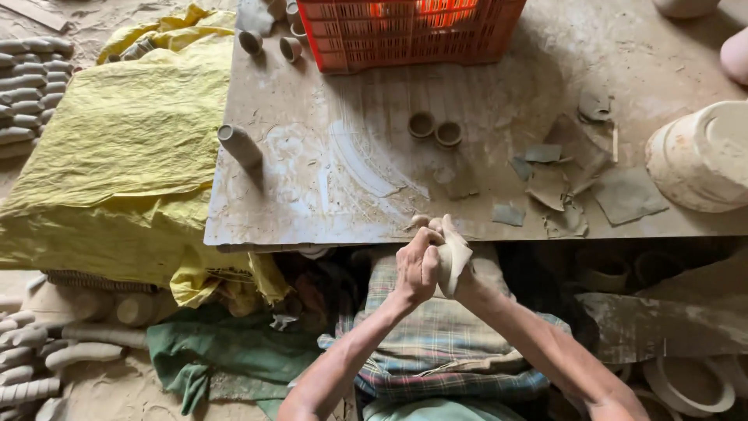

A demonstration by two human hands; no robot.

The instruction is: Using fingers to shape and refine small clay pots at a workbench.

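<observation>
The left hand [418, 269] and the right hand [461, 269] meet just below the near edge of the tabletop [327, 195], over the person's lap. Both are closed around a pale lump of clay [452, 261], the left hand wrapped over its left side with the fingers curled, the right hand cupping it from behind and below; a flap of the clay sticks out between them.

Under the hands lies a checked cloth [436, 335] across the knees. On the dusty, clay-smeared tabletop just above the hands, scraps of flat grey clay [561, 183] lie scattered to the right. Further up sit two small clay rings [435, 129] side by side, touching or nearly so. A short clay cylinder [238, 145] stands near the left edge. At the far edge stands an orange plastic crate [405, 31], with a few little clay cups [271, 43] just left of it. A large pale mould [697, 156] rests at the right edge.

Left of the tabletop a yellow sheet [117, 156] covers a heap, with rows of clay rolls [27, 93] on the sandy floor beyond it.
</observation>
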